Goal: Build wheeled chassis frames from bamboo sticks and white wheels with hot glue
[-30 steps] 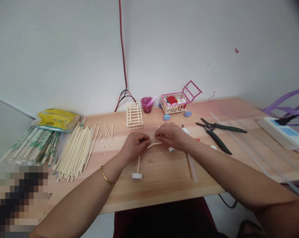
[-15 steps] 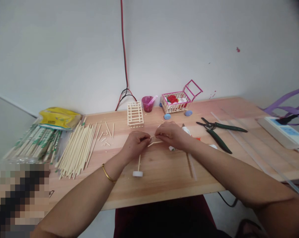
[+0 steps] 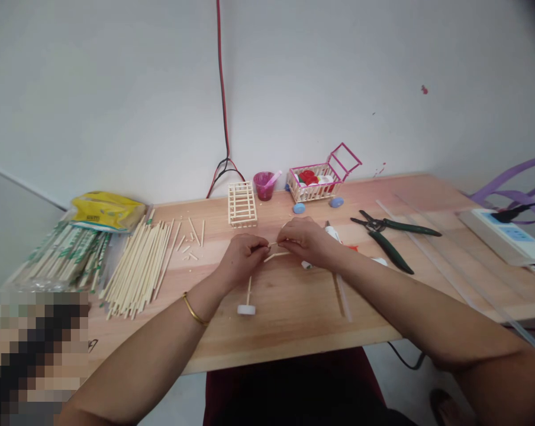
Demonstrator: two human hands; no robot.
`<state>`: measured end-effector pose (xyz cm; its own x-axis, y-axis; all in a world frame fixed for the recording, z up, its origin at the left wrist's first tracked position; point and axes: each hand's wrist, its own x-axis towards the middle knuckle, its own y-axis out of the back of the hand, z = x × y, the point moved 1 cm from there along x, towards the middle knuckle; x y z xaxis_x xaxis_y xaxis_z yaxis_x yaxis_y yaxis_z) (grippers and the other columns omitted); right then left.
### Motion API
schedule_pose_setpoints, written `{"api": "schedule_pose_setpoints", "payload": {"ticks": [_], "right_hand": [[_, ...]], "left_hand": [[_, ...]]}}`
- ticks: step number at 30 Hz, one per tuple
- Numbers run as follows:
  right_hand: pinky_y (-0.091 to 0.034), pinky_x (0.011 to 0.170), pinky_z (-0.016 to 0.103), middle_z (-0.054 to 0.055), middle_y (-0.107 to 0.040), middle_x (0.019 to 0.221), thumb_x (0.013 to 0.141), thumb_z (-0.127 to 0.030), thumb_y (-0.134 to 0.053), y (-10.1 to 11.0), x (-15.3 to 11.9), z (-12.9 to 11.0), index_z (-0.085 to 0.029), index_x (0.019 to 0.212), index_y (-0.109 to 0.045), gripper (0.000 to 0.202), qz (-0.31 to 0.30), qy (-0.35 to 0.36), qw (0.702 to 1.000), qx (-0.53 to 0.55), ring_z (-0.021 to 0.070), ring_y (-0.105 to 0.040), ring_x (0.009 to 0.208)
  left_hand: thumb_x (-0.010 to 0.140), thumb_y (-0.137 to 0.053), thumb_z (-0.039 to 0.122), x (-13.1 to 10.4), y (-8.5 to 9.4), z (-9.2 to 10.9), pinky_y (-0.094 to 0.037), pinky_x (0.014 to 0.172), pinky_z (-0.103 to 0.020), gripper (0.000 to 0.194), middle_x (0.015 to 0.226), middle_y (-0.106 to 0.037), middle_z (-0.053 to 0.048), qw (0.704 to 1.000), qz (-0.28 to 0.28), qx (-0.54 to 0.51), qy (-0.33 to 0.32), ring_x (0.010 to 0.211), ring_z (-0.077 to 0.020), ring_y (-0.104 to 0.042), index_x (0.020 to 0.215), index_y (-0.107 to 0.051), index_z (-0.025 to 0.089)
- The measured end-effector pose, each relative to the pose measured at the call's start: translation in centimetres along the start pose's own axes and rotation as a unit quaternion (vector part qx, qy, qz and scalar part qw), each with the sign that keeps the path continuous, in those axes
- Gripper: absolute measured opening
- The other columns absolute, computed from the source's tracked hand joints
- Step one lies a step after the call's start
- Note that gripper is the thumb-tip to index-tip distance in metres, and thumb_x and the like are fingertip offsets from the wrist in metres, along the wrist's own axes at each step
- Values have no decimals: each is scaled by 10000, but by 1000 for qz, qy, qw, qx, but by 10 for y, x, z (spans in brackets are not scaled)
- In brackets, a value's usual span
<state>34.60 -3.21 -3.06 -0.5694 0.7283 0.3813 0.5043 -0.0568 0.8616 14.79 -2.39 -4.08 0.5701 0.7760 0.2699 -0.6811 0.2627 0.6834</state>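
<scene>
My left hand (image 3: pixel 243 257) and my right hand (image 3: pixel 309 239) are close together over the middle of the table, both closed in a pinch. A short thin wooden stick (image 3: pixel 273 244) spans the small gap between their fingertips; its ends are hidden by the fingers. Just below, another pale stick (image 3: pixel 277 255) runs partly under my right hand. Under my left hand a stick (image 3: pixel 249 290) leads down to a white round wheel (image 3: pixel 246 310). A white glue gun (image 3: pixel 332 231) with an orange part lies behind my right wrist, mostly covered.
At the back stand a wooden-stick crate (image 3: pixel 241 223), a purple cup (image 3: pixel 264 192) and a small pink-trimmed cart (image 3: pixel 314 192). Loose chopsticks (image 3: pixel 138 266), wrapped chopsticks (image 3: pixel 67 254) and a yellow packet (image 3: pixel 108 210) lie left. Rightward are green-handled pruners (image 3: pixel 389 248) and a power strip (image 3: pixel 507 236).
Both hands keep nearly the same position and pinch, with the stick still between them. The whole view shifts very slightly.
</scene>
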Motion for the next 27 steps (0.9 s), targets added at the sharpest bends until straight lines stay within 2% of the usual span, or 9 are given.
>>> {"api": "schedule_pose_setpoints", "payload": {"ticks": [13,20,24,27], "right_hand": [[-305,741,311,31,-680,784,856,-174,-577,0,0,-3,-180,796,-648,93,-6,-14,999,-28,173,-561,768],[-303,754,315,37,-695,819,842,-257,-624,3,-1,-5,-181,870,-662,90,-21,-55,998,-23,186,-570,796],[-298,758,316,32,-701,826,848,-212,-608,5,-2,-6,-184,863,-667,67,-23,-39,999,-29,190,-574,808],[-291,760,319,32,-703,833,852,-196,-598,5,-3,-4,-185,861,-672,74,-26,-33,999,-31,196,-576,825]], "left_hand": [[815,-537,176,1,0,1,-379,612,-240,177,612,-598,5,1000,-2,6,4,626,-128,-540,678,-648,164],[808,-558,193,1,1,4,-391,634,-250,155,640,-638,-3,1000,-1,23,16,634,-134,-561,709,-676,172],[794,-574,172,2,2,4,-411,645,-257,127,648,-650,0,1000,-14,13,14,636,-137,-574,733,-686,177],[781,-594,174,2,2,3,-444,695,-272,106,733,-690,-11,1000,-17,5,18,704,-153,-613,802,-697,185]]}}
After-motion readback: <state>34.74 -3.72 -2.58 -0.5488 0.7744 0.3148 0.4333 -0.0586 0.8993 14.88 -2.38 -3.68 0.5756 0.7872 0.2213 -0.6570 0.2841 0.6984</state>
